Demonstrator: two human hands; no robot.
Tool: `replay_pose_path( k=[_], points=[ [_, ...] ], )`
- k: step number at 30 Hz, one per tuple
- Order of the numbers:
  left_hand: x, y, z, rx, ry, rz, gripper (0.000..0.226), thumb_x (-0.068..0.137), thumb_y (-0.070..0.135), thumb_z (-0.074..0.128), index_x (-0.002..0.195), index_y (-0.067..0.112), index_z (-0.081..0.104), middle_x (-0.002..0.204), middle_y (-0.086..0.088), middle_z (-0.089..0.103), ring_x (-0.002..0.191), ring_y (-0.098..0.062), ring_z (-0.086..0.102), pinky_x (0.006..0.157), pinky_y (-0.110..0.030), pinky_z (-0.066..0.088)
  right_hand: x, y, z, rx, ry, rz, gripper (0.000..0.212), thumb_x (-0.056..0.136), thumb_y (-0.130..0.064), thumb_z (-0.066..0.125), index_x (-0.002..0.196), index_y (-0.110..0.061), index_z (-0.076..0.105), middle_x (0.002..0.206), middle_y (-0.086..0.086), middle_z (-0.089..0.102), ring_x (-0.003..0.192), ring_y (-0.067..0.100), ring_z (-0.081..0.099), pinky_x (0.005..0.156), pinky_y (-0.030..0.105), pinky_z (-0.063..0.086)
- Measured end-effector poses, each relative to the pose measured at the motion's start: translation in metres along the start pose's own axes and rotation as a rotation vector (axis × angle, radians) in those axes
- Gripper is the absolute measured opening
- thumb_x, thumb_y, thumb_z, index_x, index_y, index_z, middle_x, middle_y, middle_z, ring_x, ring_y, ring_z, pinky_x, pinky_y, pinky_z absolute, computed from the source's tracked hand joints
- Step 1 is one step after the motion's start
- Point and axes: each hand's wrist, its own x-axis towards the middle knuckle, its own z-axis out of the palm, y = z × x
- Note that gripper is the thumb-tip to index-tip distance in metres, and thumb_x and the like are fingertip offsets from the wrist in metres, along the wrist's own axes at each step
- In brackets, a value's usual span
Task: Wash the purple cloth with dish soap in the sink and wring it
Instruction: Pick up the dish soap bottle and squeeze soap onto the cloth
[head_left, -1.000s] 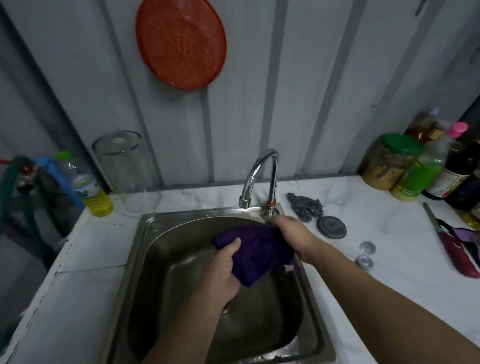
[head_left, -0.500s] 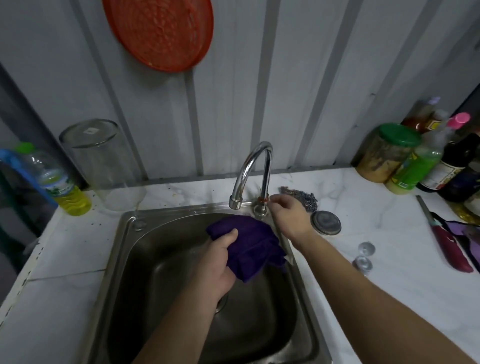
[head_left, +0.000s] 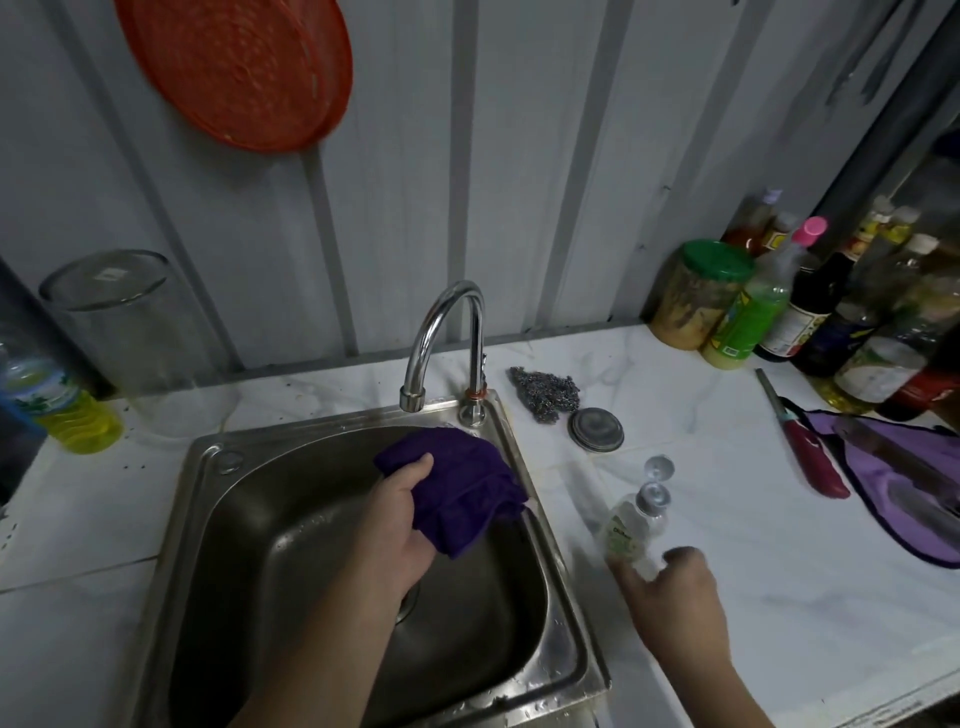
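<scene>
My left hand (head_left: 400, 525) grips the bunched dark purple cloth (head_left: 457, 493) and holds it over the back right corner of the steel sink (head_left: 208, 467), just below the tap spout (head_left: 413, 400). No water is running. A small clear dish soap bottle (head_left: 631, 530) with a grey cap stands on the counter right of the sink. My right hand (head_left: 670, 603) is at its base, thumb and fingers spread on either side. It is blurred, and I cannot tell whether it touches the bottle.
A steel scourer (head_left: 545, 389) and a round metal lid (head_left: 596, 428) lie behind the soap bottle. Bottles and a green-lidded jar (head_left: 696, 291) crowd the back right corner. A red-handled lighter (head_left: 810, 457) and a lilac cloth (head_left: 893, 467) lie at the right. A glass jar (head_left: 119, 322) stands at left.
My right hand has left the tap base and come back and to the right, down to the small soap bottle. My left hand keeps the cloth in the same place.
</scene>
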Motion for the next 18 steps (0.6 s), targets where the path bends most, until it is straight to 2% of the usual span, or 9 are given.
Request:
replay_pose_path(
  k=[2,5,8,10,11,14,16,18],
  points=[
    [-0.001,-0.004,0.003,-0.011,0.002,-0.006,0.04,0.091,0.012,0.068,0.13,0.011,0.061,0.108,-0.017,0.079,0.097,-0.038,0.076,0.07,-0.049,0.065,0.016,0.002,0.0,0.08,0.028,-0.01,0.066,0.077,-0.038,0.084,0.116,0.006,0.053,0.112,0.025,0.061,0.102,0.043,0.061,0.081,0.045,0.049],
    [-0.005,-0.01,0.009,-0.023,-0.02,-0.008,0.033,0.093,0.011,0.066,0.126,0.009,0.063,0.107,-0.018,0.079,0.096,-0.038,0.077,0.067,-0.049,0.064,0.035,-0.006,0.004,0.189,-0.064,-0.136,0.039,0.085,-0.031,0.077,0.112,-0.009,0.059,0.102,0.01,0.071,0.094,0.036,0.068,0.069,0.035,0.048],
    [-0.007,-0.013,0.014,-0.025,-0.021,-0.007,0.029,0.093,0.011,0.067,0.122,0.01,0.064,0.104,-0.017,0.08,0.094,-0.038,0.077,0.07,-0.05,0.064,0.042,-0.009,0.01,0.157,-0.1,-0.196,0.027,0.093,-0.031,0.071,0.106,-0.013,0.057,0.092,0.006,0.068,0.092,0.038,0.068,0.071,0.034,0.041],
    [-0.009,-0.014,0.016,-0.021,-0.01,-0.008,0.031,0.092,0.012,0.068,0.123,0.01,0.064,0.105,-0.017,0.08,0.095,-0.038,0.077,0.075,-0.052,0.064,0.044,-0.02,0.006,0.114,-0.074,-0.329,0.02,0.091,-0.024,0.071,0.101,-0.016,0.056,0.086,0.003,0.065,0.086,0.037,0.067,0.068,0.033,0.04],
    [-0.01,-0.014,0.016,-0.019,-0.007,-0.009,0.033,0.091,0.012,0.069,0.124,0.01,0.064,0.106,-0.017,0.08,0.096,-0.039,0.076,0.077,-0.053,0.064,0.045,-0.028,0.002,0.079,-0.048,-0.419,0.02,0.089,-0.018,0.073,0.103,-0.014,0.059,0.089,0.007,0.065,0.086,0.037,0.065,0.069,0.033,0.041],
    [-0.015,-0.015,0.018,-0.017,0.002,-0.024,0.038,0.09,0.014,0.07,0.128,0.01,0.063,0.116,-0.019,0.077,0.098,-0.039,0.076,0.075,-0.051,0.064,0.05,-0.061,-0.019,-0.105,0.137,-0.753,0.043,0.072,0.0,0.077,0.114,-0.004,0.069,0.101,0.021,0.066,0.086,0.042,0.064,0.075,0.042,0.052],
    [-0.018,-0.015,0.019,-0.023,0.014,-0.037,0.038,0.091,0.016,0.069,0.127,0.01,0.063,0.119,-0.02,0.075,0.101,-0.04,0.075,0.075,-0.051,0.064,0.051,-0.086,-0.033,-0.272,0.316,-0.935,0.047,0.068,-0.001,0.077,0.114,-0.012,0.072,0.107,0.016,0.071,0.093,0.042,0.065,0.084,0.047,0.047],
    [-0.02,-0.017,0.02,-0.039,0.024,-0.048,0.038,0.091,0.018,0.069,0.128,0.009,0.062,0.121,-0.02,0.073,0.106,-0.041,0.072,0.081,-0.052,0.062,0.05,-0.11,-0.045,-0.386,0.446,-1.076,0.044,0.074,-0.001,0.074,0.115,-0.015,0.072,0.115,0.009,0.074,0.108,0.039,0.064,0.095,0.049,0.038]
  ],
)
